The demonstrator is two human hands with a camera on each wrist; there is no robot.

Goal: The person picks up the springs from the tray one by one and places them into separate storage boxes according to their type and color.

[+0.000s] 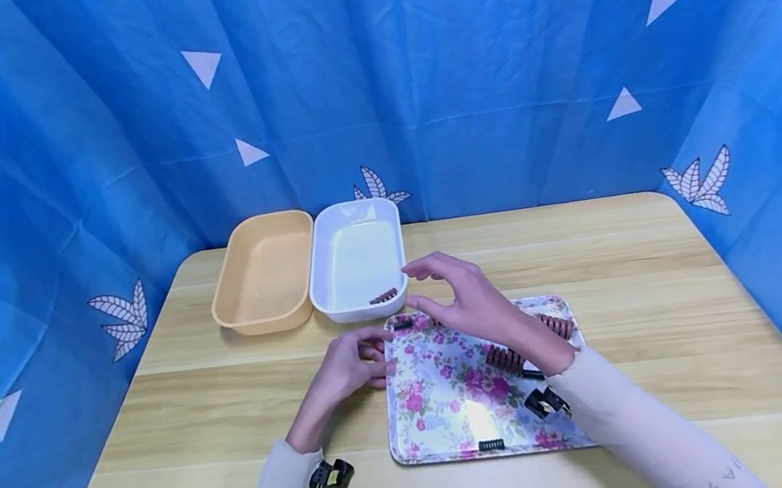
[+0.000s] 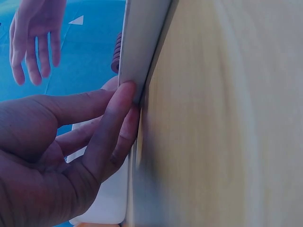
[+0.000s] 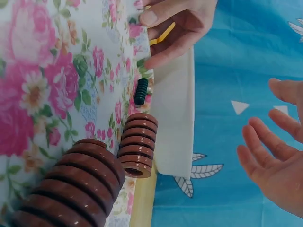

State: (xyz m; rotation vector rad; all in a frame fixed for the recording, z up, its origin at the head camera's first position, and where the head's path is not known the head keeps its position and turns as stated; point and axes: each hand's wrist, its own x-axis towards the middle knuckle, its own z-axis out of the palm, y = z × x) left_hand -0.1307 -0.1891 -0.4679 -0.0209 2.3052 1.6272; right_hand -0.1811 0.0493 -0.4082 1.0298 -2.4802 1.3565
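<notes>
Left hand (image 1: 347,367) at the left edge of a floral tray (image 1: 438,421), thumb and fingertips pinching its rim. Right hand (image 1: 470,299) empty, fingers parted and loosely bent, over the tray's far side, just beside the near right corner of a white tub (image 1: 363,313).

Coil springs in two places. In the white tub: one brown spring (image 1: 384,297), lying by the near wall. On the tray: a small dark green spring (image 3: 141,91) near the far left corner; a mid-sized brown spring (image 3: 137,144) beside it, mostly hidden from above by the right hand; two thick brown springs (image 1: 504,359) toward the right, partly behind the right forearm; a small black spring (image 1: 491,445) by the near edge.

Tan tub (image 1: 271,325) just left of the white one. Wood-grain table (image 1: 670,305); blue patterned curtain (image 1: 485,56) behind.
</notes>
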